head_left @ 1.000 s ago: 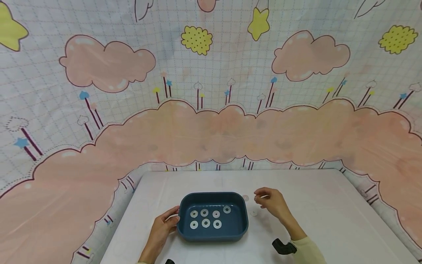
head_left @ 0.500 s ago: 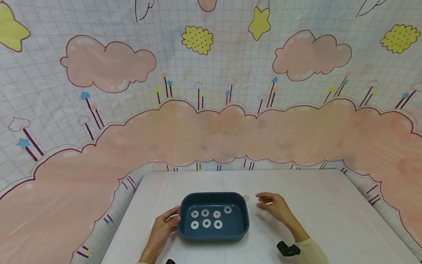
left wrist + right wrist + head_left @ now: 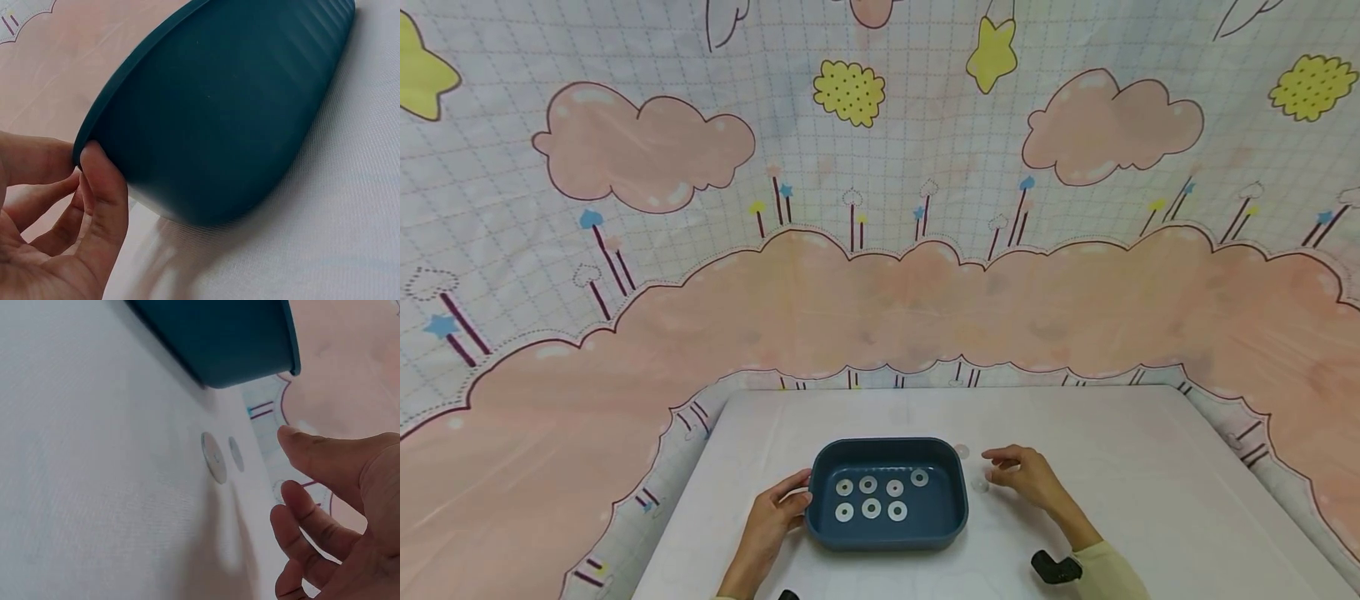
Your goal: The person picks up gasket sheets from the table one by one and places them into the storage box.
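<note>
A dark blue rectangular plastic tray (image 3: 917, 529) stands on the white-covered table, with several white washers (image 3: 871, 508) lying flat in two rough rows inside. At its left end, my left hand (image 3: 763, 521) pinches the rim between thumb and fingers, as the left wrist view shows. My right hand (image 3: 1030, 479) hovers over the table to the right of the tray, thumb and fingers apart, nothing between them. Two pale washers lie on the cloth between that hand and the tray: a nearer one (image 3: 209, 450) and a farther one (image 3: 235, 454). The nearer lies just left of the fingertips.
White cloth (image 3: 1150, 475) covers the table. Behind it hangs a printed curtain (image 3: 880, 308) with pink clouds and yellow stars. A black strap (image 3: 1056, 568) sits at the right wrist.
My right hand has lowered a little and shifted slightly right, its fingertips now nearer the closer washer on the cloth. The left hand and tray have stayed in place.
</note>
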`<action>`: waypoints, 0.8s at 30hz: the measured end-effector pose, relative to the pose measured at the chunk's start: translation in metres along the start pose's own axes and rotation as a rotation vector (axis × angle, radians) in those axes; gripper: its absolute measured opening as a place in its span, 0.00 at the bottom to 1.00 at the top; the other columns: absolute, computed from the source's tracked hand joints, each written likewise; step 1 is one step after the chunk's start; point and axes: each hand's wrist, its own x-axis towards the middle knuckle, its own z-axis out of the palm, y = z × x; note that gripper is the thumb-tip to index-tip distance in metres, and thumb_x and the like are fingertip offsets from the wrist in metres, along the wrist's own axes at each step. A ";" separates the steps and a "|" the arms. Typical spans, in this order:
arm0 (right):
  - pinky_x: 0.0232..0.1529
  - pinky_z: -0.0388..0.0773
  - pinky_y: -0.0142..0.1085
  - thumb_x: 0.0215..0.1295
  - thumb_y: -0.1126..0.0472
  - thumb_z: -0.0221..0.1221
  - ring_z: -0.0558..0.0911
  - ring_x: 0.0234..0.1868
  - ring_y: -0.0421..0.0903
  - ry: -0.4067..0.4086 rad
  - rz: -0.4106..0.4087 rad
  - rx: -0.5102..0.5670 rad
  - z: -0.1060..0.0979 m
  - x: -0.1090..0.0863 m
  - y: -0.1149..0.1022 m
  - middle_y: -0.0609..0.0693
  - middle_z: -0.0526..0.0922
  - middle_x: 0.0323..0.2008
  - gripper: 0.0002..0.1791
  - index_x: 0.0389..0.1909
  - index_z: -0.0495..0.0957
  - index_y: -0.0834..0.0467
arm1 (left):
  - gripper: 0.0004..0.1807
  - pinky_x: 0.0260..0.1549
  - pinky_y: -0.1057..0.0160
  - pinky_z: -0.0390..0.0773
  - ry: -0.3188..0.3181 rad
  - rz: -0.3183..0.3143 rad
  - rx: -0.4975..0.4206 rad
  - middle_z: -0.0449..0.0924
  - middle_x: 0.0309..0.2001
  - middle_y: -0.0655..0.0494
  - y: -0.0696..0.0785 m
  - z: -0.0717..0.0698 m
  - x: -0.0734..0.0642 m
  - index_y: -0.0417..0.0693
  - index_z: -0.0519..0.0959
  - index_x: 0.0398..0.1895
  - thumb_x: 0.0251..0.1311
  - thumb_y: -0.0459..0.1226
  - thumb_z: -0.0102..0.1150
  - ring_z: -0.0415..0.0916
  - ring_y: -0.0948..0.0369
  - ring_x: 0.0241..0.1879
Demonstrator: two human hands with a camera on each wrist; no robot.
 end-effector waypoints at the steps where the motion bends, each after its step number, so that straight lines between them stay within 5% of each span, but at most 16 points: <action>1: 0.40 0.74 0.38 0.54 0.62 0.70 0.78 0.43 0.46 -0.008 0.001 0.001 0.001 0.000 0.001 0.53 0.84 0.42 0.18 0.47 0.85 0.58 | 0.25 0.37 0.64 0.80 0.001 0.000 0.002 0.75 0.57 0.44 0.000 0.000 0.000 0.38 0.72 0.66 0.65 0.30 0.57 0.77 0.60 0.42; 24: 0.39 0.69 0.37 0.49 0.65 0.72 0.73 0.37 0.45 -0.028 0.056 -0.114 0.017 0.001 0.005 0.49 0.81 0.36 0.16 0.42 0.87 0.54 | 0.25 0.37 0.64 0.81 0.004 0.016 0.020 0.74 0.58 0.42 0.001 0.001 -0.006 0.39 0.72 0.66 0.65 0.31 0.56 0.78 0.58 0.43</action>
